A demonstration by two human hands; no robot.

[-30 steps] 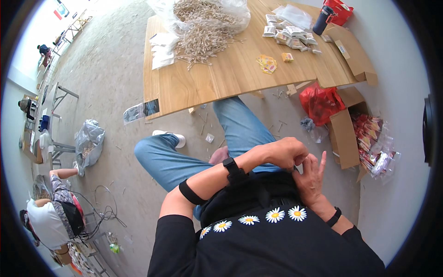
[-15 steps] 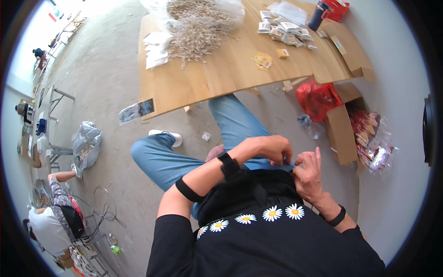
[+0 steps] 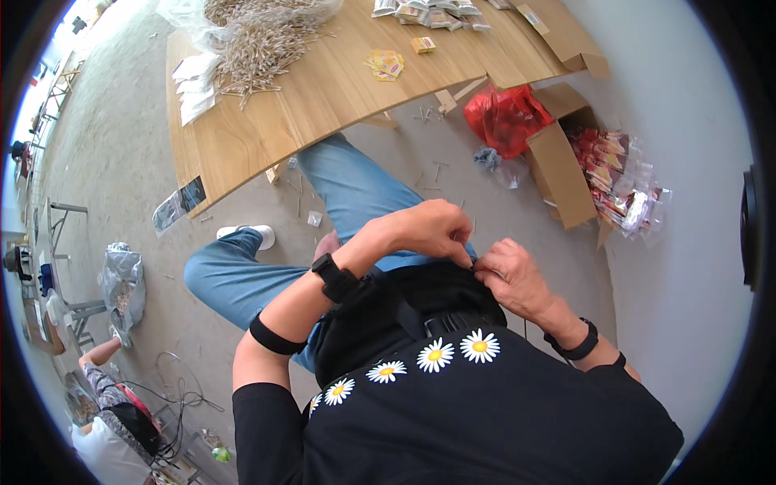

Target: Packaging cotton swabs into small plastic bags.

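Note:
My left hand (image 3: 436,229) reaches across the front of my waist, fingers bent down and closed in a pinch. Close beside it, my right hand (image 3: 515,277) is also pinched, its fingertips almost meeting the left ones. Both sets of fingertips are at the right end of the black cloth (image 3: 368,323) at my waist, above my jeans (image 3: 364,186). Whatever they grip is too small and too covered to make out. A black buckle (image 3: 444,325) on a strap lies just below the cloth, over my black shirt (image 3: 485,412) with daisies.
Ahead stands a wooden table (image 3: 339,93) with a heap of cotton swabs (image 3: 259,52), white packets (image 3: 194,85), yellow cards (image 3: 385,65) and a small yellow box (image 3: 422,45). On the floor at right are a red plastic bag (image 3: 505,121) and an open cardboard box (image 3: 562,182). A person (image 3: 117,436) works at lower left.
My right hand has come in toward the left one; its raised finger is now bent down. The view has shifted, so the table and floor things appear farther left and higher.

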